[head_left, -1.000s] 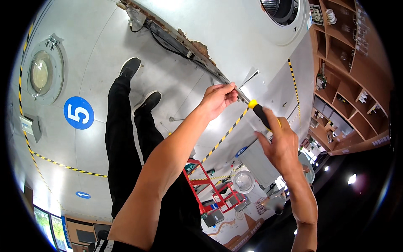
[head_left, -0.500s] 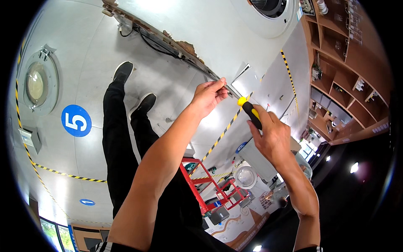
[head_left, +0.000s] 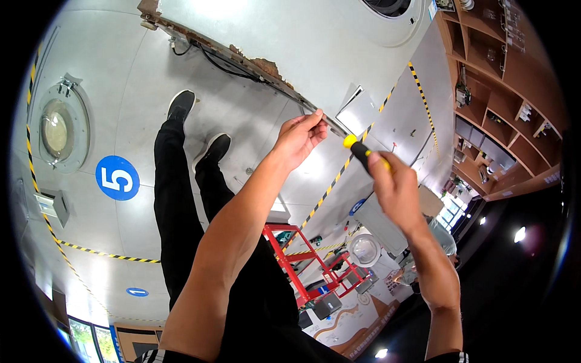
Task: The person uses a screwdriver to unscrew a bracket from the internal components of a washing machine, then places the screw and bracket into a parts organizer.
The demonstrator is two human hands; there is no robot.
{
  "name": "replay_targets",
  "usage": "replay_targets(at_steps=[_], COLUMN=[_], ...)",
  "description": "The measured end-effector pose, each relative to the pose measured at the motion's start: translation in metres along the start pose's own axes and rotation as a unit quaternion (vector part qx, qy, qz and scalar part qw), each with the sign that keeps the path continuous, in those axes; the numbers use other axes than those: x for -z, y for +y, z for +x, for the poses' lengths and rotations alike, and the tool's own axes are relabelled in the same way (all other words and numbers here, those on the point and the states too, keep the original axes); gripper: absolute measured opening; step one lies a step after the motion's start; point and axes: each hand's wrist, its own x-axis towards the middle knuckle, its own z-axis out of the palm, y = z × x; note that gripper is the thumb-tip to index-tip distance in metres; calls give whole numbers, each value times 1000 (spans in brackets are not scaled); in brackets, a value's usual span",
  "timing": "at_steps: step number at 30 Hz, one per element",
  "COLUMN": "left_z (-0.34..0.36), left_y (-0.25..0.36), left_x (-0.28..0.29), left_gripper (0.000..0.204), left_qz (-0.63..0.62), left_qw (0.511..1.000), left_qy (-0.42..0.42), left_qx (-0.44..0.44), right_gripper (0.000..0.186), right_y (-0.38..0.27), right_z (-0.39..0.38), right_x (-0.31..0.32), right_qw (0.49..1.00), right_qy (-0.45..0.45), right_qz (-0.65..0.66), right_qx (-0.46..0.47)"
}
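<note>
My right hand point(head_left: 396, 187) is closed round the yellow and black handle of a screwdriver point(head_left: 359, 151). Its shaft slants up and left toward the rusty lower edge point(head_left: 266, 68) of a white washing machine point(head_left: 284, 30). At that edge, by the shaft's far end, my left hand point(head_left: 301, 138) pinches with thumb and forefinger, the other fingers curled. What lies in the pinch is too small to make out, and the screwdriver's tip is hidden there. A dark cable point(head_left: 224, 69) hangs along the machine's underside.
A round door with a glass bowl point(head_left: 57, 130) lies on the floor at left. Beside the machine is a flat light panel point(head_left: 358, 112). A red metal frame cart point(head_left: 290, 260) stands near my legs. Brown shelves point(head_left: 502, 109) line the right; another person point(head_left: 442, 239) is behind my right arm.
My right hand has shifted back along the handle and turned, its fingers now more folded. My left hand keeps its pinch at the edge. The whole view has moved slightly.
</note>
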Motion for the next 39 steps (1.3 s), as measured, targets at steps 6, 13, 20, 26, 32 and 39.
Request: replay_targets(at_steps=[6,13,20,26,32,39], left_z=[4,2,7,4,4,-3], left_y=[0,-2,1,-1,0,7], left_x=[-9,-6,-6,-8,-2,-15], left_gripper=[16,18,21,23,24,24], left_qz=[14,-3,20,37,32,8], left_qw=[999,1000,999,999,998,1000], left_qy=[49,24,32,16,54,16], left_qx=[-5,11,-8,-1,-11,22], right_gripper=[36,36,43,43,49,40], right_y=[-6,8,3,14,0,-4], right_z=[7,6,7,20,0,14], right_x=[21,7,5,15,6,7], right_qw=[962,997,939,970,972,993], right_qy=[54,-22,90,-61,2,-8], right_qz=[-189,-36,-227,129,-171,87], right_qx=[189,-66,243,-199,159,-82])
